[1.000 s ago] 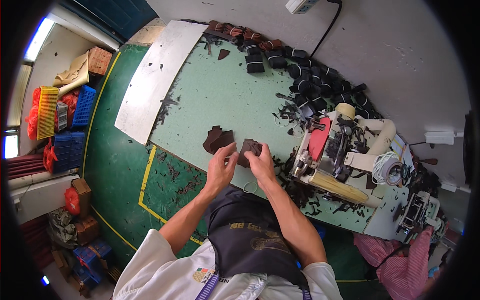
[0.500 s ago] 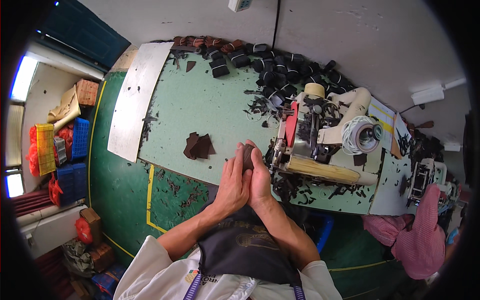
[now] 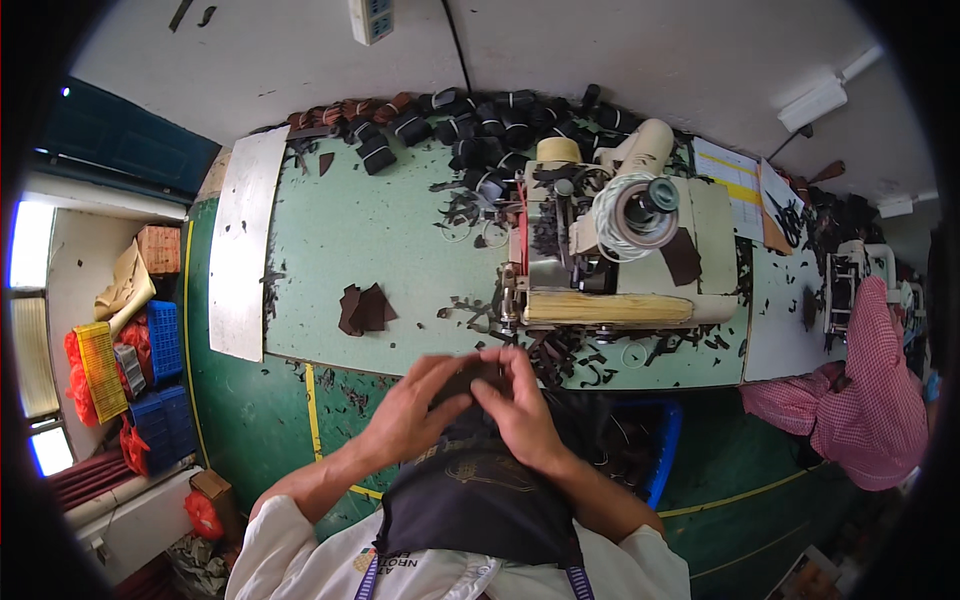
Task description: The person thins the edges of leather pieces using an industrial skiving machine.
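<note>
Pale green table [image 3: 400, 240] stretches across the middle of the frame, with black bundles [image 3: 378, 154] along its upper edge and a beige machine [image 3: 610, 308] right of centre. Loose brown pieces [image 3: 372, 308] lie on it left of centre, apart from the hands. At lower centre, by the table's near edge, the left hand [image 3: 412, 412] and right hand [image 3: 525, 420] pinch dark brown material [image 3: 464, 380] between fingers and thumbs; their fingers partly hide it, so its layers cannot be counted.

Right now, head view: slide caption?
Left hand and right hand holding dark brown flat material by a pale green worktable.
</note>
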Available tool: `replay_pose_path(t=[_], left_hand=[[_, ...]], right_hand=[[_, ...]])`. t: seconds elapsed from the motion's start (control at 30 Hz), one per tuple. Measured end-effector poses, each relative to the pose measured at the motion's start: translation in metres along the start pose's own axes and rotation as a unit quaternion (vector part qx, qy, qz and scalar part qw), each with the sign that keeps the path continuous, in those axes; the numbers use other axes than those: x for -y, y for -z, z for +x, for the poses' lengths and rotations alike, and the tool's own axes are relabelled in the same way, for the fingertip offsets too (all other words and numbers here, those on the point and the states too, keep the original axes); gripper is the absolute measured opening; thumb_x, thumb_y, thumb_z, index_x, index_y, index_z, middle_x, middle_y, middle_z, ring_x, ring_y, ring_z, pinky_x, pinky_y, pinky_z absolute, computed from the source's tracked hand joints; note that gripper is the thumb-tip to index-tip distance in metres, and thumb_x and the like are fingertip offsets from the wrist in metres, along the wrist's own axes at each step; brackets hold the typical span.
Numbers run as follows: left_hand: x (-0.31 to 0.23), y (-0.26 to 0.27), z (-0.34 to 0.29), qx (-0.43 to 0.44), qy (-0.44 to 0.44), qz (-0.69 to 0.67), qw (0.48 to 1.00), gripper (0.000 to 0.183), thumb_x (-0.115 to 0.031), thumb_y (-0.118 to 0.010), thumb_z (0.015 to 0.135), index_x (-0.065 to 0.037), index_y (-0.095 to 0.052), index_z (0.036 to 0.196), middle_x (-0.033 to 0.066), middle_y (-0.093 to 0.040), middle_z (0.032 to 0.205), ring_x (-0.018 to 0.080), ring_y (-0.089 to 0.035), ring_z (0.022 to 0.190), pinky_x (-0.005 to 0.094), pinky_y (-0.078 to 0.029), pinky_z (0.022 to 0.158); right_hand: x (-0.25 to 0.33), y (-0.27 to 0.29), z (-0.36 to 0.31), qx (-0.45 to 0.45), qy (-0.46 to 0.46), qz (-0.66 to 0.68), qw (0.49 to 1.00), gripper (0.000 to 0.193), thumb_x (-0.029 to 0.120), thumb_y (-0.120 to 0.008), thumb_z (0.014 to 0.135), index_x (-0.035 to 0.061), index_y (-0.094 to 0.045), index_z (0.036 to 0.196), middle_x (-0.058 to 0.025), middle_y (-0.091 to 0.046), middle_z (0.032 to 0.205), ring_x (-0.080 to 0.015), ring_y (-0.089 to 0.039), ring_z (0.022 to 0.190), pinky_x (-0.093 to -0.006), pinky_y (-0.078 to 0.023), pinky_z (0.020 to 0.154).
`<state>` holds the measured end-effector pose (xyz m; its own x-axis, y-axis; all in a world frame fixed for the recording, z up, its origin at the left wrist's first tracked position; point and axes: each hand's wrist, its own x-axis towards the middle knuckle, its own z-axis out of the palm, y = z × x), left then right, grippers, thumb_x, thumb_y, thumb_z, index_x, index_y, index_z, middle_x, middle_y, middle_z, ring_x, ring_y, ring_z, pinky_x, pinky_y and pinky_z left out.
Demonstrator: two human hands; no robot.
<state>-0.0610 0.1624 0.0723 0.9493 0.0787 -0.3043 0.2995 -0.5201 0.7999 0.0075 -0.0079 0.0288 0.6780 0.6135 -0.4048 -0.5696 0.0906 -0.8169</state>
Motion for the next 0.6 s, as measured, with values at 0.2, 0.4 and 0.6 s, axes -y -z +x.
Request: replay_pose_path(t=[0.2, 0.4, 0.6], left_hand=[[-0.002, -0.029, -0.052, 0.217, 0.068, -0.135, 0.964, 0.052, -0.016, -0.059, 0.098, 0.000, -0.045, 0.146, 0.0206, -0.053, 0.127, 0.0364, -0.055, 0.117, 0.0396, -0.044, 0.103], [-0.009, -0.041, 0.008, 0.149, -0.068, -0.062, 0.985, 0.050, -0.014, -0.056, 0.099, -0.004, -0.045, 0.146, 0.0218, -0.051, 0.133, 0.0368, -0.055, 0.123, 0.0409, -0.047, 0.102], [-0.019, -0.005, 0.117, 0.249, -0.012, -0.099, 0.964, 0.034, -0.022, -0.058, 0.100, -0.006, -0.060, 0.130, 0.0130, -0.068, 0.104, 0.0221, -0.066, 0.094, 0.0351, -0.052, 0.085]], right_hand=[[-0.017, 0.038, -0.075, 0.179, -0.016, -0.275, 0.944, 0.056, 0.010, -0.056, 0.101, -0.0007, -0.032, 0.151, -0.0175, -0.047, 0.145, -0.0245, -0.043, 0.138, -0.0351, -0.032, 0.115], [-0.011, 0.047, -0.053, 0.008, -0.049, -0.148, 0.988, 0.055, 0.009, -0.055, 0.100, -0.0015, -0.036, 0.150, -0.0216, -0.046, 0.148, -0.0277, -0.044, 0.141, -0.0364, -0.030, 0.117], [0.031, 0.075, 0.013, -0.091, 0.031, -0.155, 0.983, 0.036, 0.017, -0.060, 0.101, 0.0005, -0.052, 0.132, -0.0112, -0.065, 0.113, -0.0176, -0.068, 0.088, -0.0282, -0.055, 0.075]])
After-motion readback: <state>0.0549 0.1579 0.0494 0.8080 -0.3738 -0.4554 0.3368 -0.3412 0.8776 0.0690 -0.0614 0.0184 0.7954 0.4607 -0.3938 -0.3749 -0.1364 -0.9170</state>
